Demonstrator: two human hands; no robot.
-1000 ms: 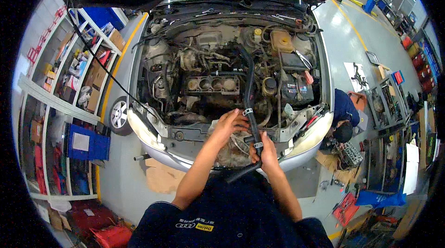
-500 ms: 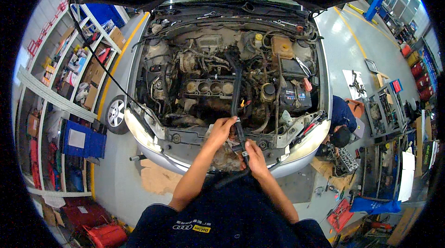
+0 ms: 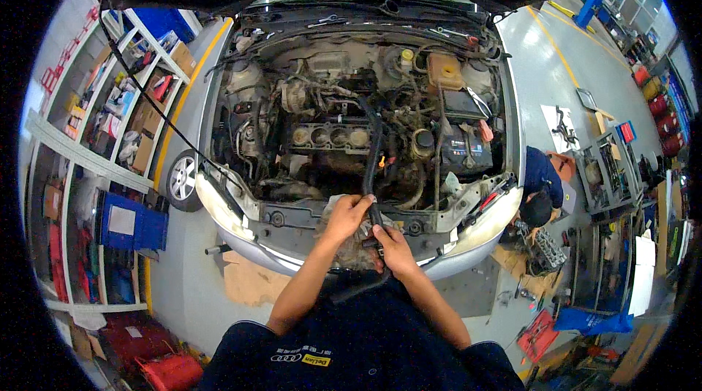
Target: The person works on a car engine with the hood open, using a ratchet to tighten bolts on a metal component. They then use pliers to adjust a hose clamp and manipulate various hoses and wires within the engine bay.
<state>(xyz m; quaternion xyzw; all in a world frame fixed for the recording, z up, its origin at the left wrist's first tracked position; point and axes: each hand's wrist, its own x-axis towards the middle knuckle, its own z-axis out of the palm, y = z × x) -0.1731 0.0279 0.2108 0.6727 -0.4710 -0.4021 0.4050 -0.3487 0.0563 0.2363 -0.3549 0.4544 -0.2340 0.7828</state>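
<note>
My left hand (image 3: 353,214) grips a long black rubber hose (image 3: 375,146) near the car's front crossmember, and my right hand (image 3: 392,248) is closed on it a little lower. The hose runs from deep in the engine bay down between my hands and bends toward my body, with a clamp near my right hand. Behind my hands lies a crumpled, dirty translucent sheet (image 3: 333,234). Left of the hose sits the engine block (image 3: 329,138) with exposed cylinder bores. A battery (image 3: 466,148) and a brownish reservoir (image 3: 446,71) are at the bay's right.
A crouching co-worker (image 3: 540,183) works at a metal engine part (image 3: 541,248) on cardboard at right, near a red tool case (image 3: 536,335). Shelving (image 3: 135,109) and a loose wheel (image 3: 183,179) stand at left. Wrenches (image 3: 323,20) lie along the rear edge.
The hose has shifted left and hangs more upright. My left hand has moved down along it, closing its fingers around it, and my right hand has moved slightly left and lower.
</note>
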